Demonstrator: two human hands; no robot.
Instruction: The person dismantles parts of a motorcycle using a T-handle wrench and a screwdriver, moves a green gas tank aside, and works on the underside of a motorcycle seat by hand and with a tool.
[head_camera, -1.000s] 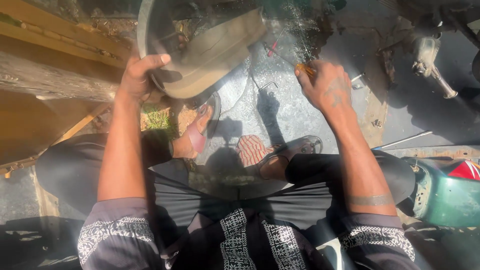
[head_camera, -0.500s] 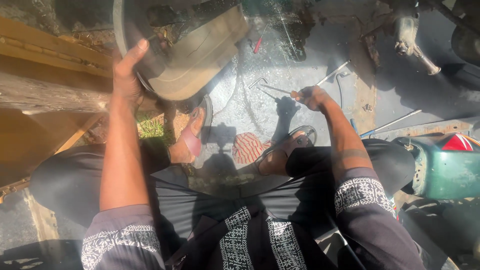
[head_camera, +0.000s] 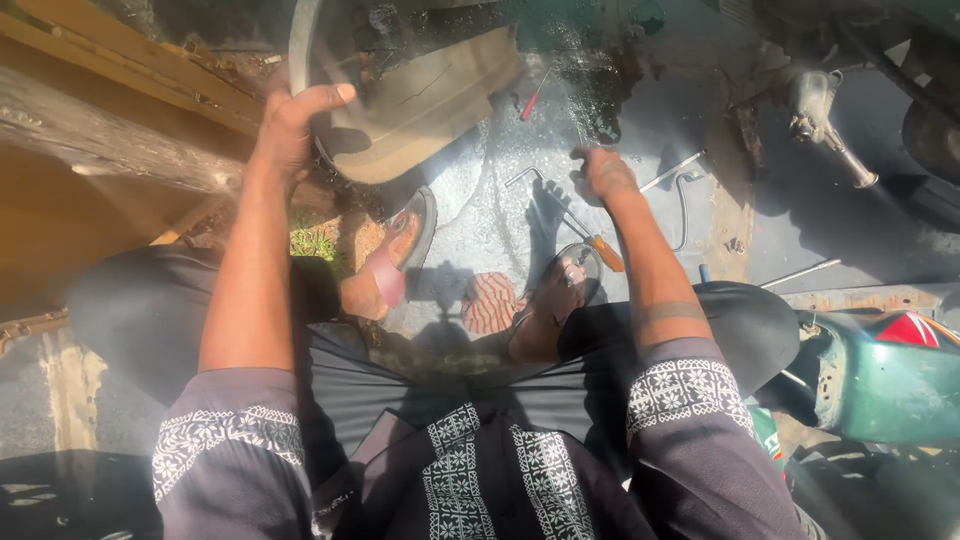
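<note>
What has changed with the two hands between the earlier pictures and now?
The right hand held a small orange-handled tool one second ago; now it is lowered toward the ground, and an orange-handled screwdriver lies on the ground just below it. Whether it still holds anything cannot be told. The left hand has kept its grip on the rim of the wheel.

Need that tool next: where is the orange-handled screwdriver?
In the head view, the orange-handled screwdriver lies on the ground just beside the right forearm, below the right hand, near the right foot.
</note>
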